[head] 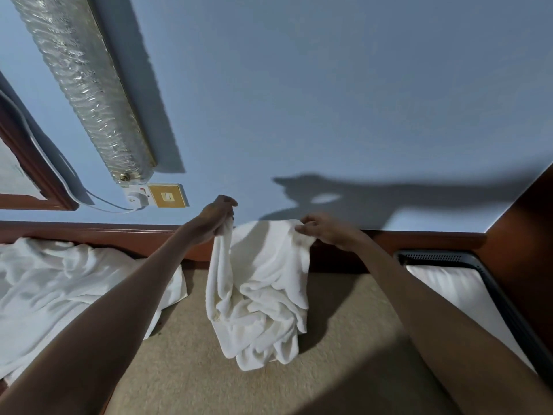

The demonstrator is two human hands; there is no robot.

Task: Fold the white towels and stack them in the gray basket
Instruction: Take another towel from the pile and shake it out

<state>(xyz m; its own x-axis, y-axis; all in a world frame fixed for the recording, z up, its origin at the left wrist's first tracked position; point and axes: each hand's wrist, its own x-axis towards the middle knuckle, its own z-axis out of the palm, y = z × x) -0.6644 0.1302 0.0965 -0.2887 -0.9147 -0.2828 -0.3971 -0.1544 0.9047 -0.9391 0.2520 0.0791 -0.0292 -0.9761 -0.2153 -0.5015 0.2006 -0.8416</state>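
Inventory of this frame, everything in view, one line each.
held towel: 1, white, hanging crumpled between both hands, over carpet
towel pile: count unclear, white, floor at left
basket: 1, dark gray, floor at right
towel in basket: at least 1, white, lying flat
carpet: 1, beige, floor
skirting: 1, brown wood, wall base
wall: 1, blue, behind
duct: 1, silver foil, wall upper left
socket plate: 1, gold, below duct, white plug beside
left hand: 1, grips towel's top left
right hand: 1, pinches towel's top right
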